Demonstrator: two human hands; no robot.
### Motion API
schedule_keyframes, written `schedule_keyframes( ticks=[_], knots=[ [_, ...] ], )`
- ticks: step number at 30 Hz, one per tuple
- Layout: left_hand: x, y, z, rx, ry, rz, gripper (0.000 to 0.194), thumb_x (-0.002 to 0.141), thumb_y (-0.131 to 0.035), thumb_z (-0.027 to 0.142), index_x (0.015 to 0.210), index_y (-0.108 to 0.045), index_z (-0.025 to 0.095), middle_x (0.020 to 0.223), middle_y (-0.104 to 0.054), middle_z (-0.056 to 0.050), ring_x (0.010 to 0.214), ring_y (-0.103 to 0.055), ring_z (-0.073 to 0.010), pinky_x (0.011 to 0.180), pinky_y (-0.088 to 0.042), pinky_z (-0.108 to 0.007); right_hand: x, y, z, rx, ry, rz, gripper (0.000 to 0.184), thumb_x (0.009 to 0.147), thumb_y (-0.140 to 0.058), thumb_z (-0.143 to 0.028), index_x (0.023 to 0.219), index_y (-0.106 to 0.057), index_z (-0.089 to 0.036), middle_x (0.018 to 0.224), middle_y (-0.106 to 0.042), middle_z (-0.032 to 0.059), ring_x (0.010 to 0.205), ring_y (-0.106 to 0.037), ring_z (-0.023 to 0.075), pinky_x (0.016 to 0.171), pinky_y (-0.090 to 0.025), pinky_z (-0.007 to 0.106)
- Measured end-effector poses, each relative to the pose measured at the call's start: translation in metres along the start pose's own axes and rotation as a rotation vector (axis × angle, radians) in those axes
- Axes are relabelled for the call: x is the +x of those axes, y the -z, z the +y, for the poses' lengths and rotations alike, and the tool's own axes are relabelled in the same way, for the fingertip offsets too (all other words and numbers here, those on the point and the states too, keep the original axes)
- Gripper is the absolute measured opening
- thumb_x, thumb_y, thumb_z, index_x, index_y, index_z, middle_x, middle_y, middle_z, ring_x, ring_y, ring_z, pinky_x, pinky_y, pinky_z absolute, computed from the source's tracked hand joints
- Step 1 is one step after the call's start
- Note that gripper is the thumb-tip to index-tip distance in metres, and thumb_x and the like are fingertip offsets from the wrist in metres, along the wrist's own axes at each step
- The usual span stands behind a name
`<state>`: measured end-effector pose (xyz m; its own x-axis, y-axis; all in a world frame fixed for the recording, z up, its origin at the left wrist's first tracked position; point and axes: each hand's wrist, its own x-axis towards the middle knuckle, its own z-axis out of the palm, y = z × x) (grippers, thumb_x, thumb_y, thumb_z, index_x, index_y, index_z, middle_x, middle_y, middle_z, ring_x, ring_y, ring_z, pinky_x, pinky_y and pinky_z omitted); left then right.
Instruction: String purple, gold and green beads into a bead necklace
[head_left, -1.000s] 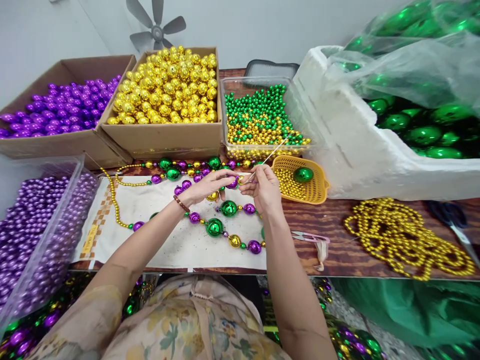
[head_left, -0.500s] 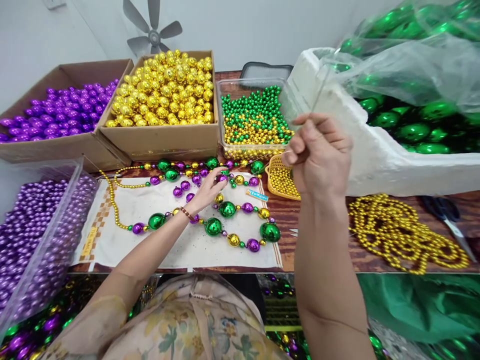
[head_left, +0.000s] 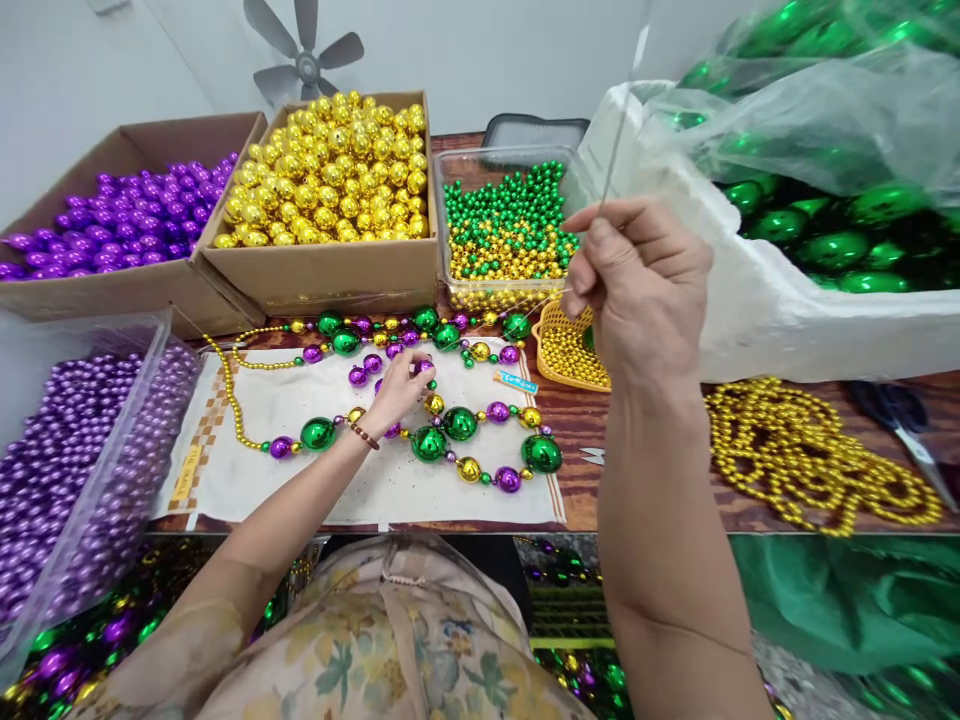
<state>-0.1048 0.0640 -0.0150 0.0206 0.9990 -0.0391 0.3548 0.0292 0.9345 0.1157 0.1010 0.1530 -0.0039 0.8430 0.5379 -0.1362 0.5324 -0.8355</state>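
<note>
My right hand is raised over the table, thumb and forefinger pinching a long thin needle that points upward. A fine thread runs leftward from near this hand, hard to follow. Down over the white cloth, my left hand has its fingers closed around a purple bead. A strung bead necklace with large green beads, purple beads and gold beads curves across the cloth. Loose purple beads lie just beyond my left hand.
Behind the cloth stand boxes of purple balls and gold balls, and a clear tub of small beads. A yellow basket, gold bead strands, scissors and a white foam box are rightward.
My left hand has drawn back slightly to the left, its spread fingers now closed on a purple bead. My right hand stays raised, with the needle showing more plainly above it.
</note>
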Motion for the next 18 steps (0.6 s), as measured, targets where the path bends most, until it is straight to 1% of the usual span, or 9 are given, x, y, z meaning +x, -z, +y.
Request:
schedule_keyframes(
  ticks=[3, 6, 10, 12, 14, 18],
  knots=[
    [-0.005, 0.001, -0.006, 0.311, -0.049, 0.031, 0.014, 0.089, -0.06, 0.02, 0.102, -0.057, 0.018, 0.11, -0.062, -0.009, 0.103, -0.059, -0.022, 0.093, -0.05, -0.038, -0.006, -0.005, 0.004, -0.068, -0.058, -0.086, 0.016, 0.094, -0.068, -0.038, 0.086, -0.068, -0.024, 0.055, -0.05, -0.0056, 0.04, -0.043, 0.0066, 0.036, -0.033, 0.021],
    [-0.011, 0.006, -0.005, 0.579, -0.074, -0.034, 0.015, 0.094, -0.059, 0.027, 0.106, -0.057, 0.018, 0.106, -0.065, -0.009, 0.101, -0.06, -0.024, 0.093, -0.048, -0.038, -0.006, -0.006, 0.01, -0.11, -0.081, -0.124, 0.017, 0.093, -0.069, -0.041, 0.089, -0.069, -0.025, 0.057, -0.055, -0.0057, 0.042, -0.047, 0.0067, 0.036, -0.036, 0.02],
    [-0.02, 0.016, 0.006, 0.888, -0.068, -0.094, 0.022, 0.096, -0.057, 0.035, 0.109, -0.06, 0.017, 0.112, -0.067, -0.012, 0.109, -0.06, -0.0289, 0.094, -0.046, -0.04, -0.003, -0.007, 0.013, -0.145, -0.095, -0.172, 0.017, 0.09, -0.071, -0.042, 0.087, -0.071, -0.024, 0.06, -0.062, -0.0048, 0.042, -0.052, 0.0067, 0.036, -0.038, 0.019],
    [-0.024, 0.023, 0.011, 0.944, -0.052, -0.123, 0.025, 0.097, -0.056, 0.038, 0.111, -0.061, 0.017, 0.115, -0.066, -0.012, 0.109, -0.06, -0.029, 0.092, -0.047, -0.038, -0.003, -0.009, 0.013, -0.142, -0.089, -0.161, 0.016, 0.089, -0.072, -0.039, 0.085, -0.071, -0.024, 0.061, -0.064, -0.0049, 0.042, -0.053, 0.0063, 0.037, -0.039, 0.019],
    [-0.028, 0.031, 0.013, 0.932, -0.033, -0.17, 0.026, 0.098, -0.053, 0.038, 0.113, -0.061, 0.018, 0.113, -0.067, -0.011, 0.105, -0.063, -0.0271, 0.087, -0.047, -0.036, -0.004, -0.012, 0.014, -0.128, -0.091, -0.141, 0.016, 0.09, -0.071, -0.038, 0.082, -0.07, -0.024, 0.06, -0.063, -0.0058, 0.041, -0.052, 0.0056, 0.038, -0.038, 0.018],
    [-0.038, 0.043, 0.008, 0.927, 0.028, -0.242, 0.025, 0.099, -0.052, 0.037, 0.114, -0.062, 0.019, 0.111, -0.068, -0.009, 0.102, -0.065, -0.0257, 0.083, -0.046, -0.034, -0.012, -0.023, 0.02, -0.105, -0.137, -0.141, 0.018, 0.091, -0.069, -0.038, 0.08, -0.067, -0.023, 0.058, -0.061, -0.0058, 0.04, -0.051, 0.0054, 0.037, -0.037, 0.018]
  ],
)
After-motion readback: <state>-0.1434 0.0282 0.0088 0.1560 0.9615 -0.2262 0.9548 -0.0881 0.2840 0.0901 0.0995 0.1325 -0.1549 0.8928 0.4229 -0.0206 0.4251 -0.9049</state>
